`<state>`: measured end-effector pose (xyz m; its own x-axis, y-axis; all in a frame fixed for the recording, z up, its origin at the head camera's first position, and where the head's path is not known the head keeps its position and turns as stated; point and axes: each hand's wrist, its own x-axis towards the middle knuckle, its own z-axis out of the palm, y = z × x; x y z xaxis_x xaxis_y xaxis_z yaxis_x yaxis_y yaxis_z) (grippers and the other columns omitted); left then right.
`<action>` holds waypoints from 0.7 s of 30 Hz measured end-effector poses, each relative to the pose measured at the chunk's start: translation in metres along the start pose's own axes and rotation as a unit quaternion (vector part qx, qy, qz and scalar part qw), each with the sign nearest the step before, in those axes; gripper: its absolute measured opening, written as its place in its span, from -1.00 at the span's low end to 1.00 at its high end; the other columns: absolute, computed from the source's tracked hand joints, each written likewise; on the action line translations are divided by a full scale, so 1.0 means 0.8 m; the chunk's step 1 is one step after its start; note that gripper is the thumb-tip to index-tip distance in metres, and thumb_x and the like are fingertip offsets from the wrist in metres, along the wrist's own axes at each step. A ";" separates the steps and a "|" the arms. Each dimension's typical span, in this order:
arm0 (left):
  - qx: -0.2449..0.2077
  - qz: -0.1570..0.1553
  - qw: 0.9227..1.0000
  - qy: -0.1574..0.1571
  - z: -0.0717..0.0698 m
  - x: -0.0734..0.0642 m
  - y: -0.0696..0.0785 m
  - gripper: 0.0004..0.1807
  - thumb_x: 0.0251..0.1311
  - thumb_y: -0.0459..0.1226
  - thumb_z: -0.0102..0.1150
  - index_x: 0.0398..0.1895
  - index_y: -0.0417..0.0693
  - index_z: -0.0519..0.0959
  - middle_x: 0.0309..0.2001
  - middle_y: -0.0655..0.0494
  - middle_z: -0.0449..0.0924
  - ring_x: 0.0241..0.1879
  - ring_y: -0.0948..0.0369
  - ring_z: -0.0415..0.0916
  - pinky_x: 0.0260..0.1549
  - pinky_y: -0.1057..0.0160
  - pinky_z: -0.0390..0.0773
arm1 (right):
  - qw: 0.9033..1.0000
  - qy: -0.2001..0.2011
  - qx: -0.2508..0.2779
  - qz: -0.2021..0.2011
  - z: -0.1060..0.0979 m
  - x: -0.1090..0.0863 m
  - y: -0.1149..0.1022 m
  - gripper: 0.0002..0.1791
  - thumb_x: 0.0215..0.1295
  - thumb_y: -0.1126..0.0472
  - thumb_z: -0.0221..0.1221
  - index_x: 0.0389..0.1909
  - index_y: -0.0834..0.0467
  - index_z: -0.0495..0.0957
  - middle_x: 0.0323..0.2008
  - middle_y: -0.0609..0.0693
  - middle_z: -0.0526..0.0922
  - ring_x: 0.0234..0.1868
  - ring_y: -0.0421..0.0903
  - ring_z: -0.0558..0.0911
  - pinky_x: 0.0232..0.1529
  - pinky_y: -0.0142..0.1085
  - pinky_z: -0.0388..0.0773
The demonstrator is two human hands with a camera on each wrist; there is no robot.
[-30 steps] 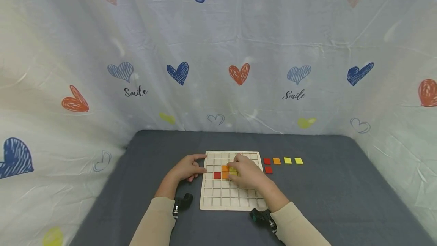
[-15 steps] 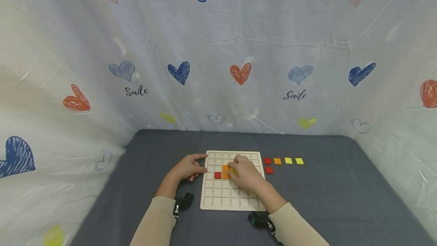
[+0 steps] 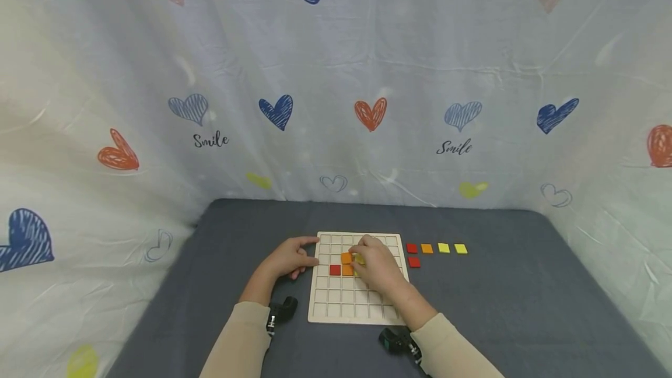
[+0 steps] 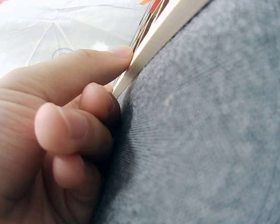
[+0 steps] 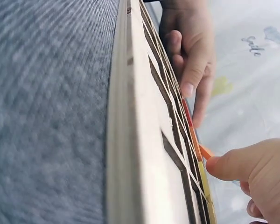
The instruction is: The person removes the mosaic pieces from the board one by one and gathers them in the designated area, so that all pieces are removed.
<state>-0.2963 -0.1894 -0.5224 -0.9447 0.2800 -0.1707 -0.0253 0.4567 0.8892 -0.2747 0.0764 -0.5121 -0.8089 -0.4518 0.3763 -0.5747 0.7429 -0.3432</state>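
Observation:
A pale wooden grid board point(image 3: 329, 310) lies on the dark table. In its cells sit a red tile point(image 3: 335, 270), an orange tile point(image 3: 347, 270) and two yellow tiles point(image 3: 359, 259), partly hidden by my right hand. Over the board, my right hand point(image 3: 379, 264) pinches a second orange tile point(image 3: 346, 258) by thumb and forefinger; the right wrist view has this raised tile point(image 5: 206, 152) tilted at the thumb tip. My left hand point(image 3: 287, 258) touches the board's left edge with extended thumb and forefinger, its other fingers bent, as the left wrist view confirms.
Right of the board lie loose tiles: two red point(image 3: 412, 248), one orange point(image 3: 427, 248) and two yellow point(image 3: 443, 248). A white curtain point(image 3: 336, 74) printed with hearts hangs behind and beside the table point(image 3: 499, 284). Each wrist wears a small black camera point(image 3: 283, 308).
The far orange tile, flat in its cell before, has come up at a tilt in my right fingers, which have shifted slightly. My left hand keeps its place on the board's edge.

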 end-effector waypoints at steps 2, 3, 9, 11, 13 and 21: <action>-0.001 0.000 1.000 0.000 0.000 0.001 -0.001 -0.26 0.22 -0.24 0.46 0.48 0.01 0.43 -0.70 0.07 0.47 -0.84 0.24 0.32 -0.78 0.29 0.40 | 1.000 0.006 -0.007 -0.004 0.000 0.000 0.000 -0.76 0.20 0.20 0.49 -0.12 0.13 0.77 -0.27 -0.13 0.48 -0.25 -0.15 0.47 -0.20 -0.23 0.50; 0.000 0.000 1.000 0.000 0.001 0.001 -0.001 -0.26 0.22 -0.23 0.46 0.48 0.01 0.43 -0.70 0.07 0.47 -0.84 0.24 0.32 -0.78 0.29 0.40 | 1.000 0.007 -0.010 -0.003 0.001 0.000 0.001 -0.77 0.20 0.19 0.49 -0.12 0.13 0.78 -0.27 -0.13 0.48 -0.25 -0.16 0.47 -0.21 -0.23 0.50; -0.002 0.000 1.000 0.002 0.002 0.000 -0.001 -0.26 0.21 -0.24 0.47 0.48 -0.01 0.43 -0.70 0.07 0.47 -0.84 0.25 0.31 -0.80 0.30 0.39 | 1.000 0.004 0.016 0.025 -0.013 0.000 0.001 -0.75 0.21 0.17 0.48 -0.09 0.09 0.78 -0.26 -0.13 0.49 -0.26 -0.18 0.45 -0.21 -0.24 0.50; -0.003 -0.001 1.000 0.001 0.002 0.000 0.000 -0.26 0.21 -0.25 0.46 0.48 -0.02 0.43 -0.70 0.08 0.47 -0.84 0.25 0.31 -0.80 0.30 0.38 | 0.999 0.007 0.035 0.035 -0.023 0.001 0.000 -0.75 0.21 0.20 0.48 -0.09 0.10 0.78 -0.28 -0.11 0.50 -0.26 -0.16 0.45 -0.22 -0.22 0.51; -0.004 -0.002 1.000 0.001 0.002 0.000 0.000 -0.26 0.21 -0.25 0.46 0.48 -0.02 0.42 -0.70 0.07 0.47 -0.85 0.25 0.30 -0.80 0.30 0.38 | 0.998 0.009 0.053 0.045 -0.032 0.003 0.000 -0.75 0.20 0.21 0.48 -0.09 0.10 0.78 -0.29 -0.11 0.49 -0.25 -0.15 0.46 -0.23 -0.21 0.51; 0.000 -0.001 1.000 0.002 0.000 -0.001 0.002 -0.26 0.22 -0.26 0.46 0.48 -0.02 0.43 -0.71 0.07 0.48 -0.84 0.24 0.31 -0.80 0.30 0.37 | 0.987 0.013 0.139 0.075 -0.067 0.007 0.008 -0.72 0.23 0.23 0.47 -0.03 0.07 0.77 -0.22 -0.06 0.53 -0.20 -0.12 0.47 -0.22 -0.17 0.48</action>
<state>-0.2952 -0.1886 -0.5206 -0.9459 0.2760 -0.1706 -0.0271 0.4567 0.8892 -0.2761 0.1055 -0.4660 -0.8862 -0.3311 0.3240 -0.4633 0.6350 -0.6182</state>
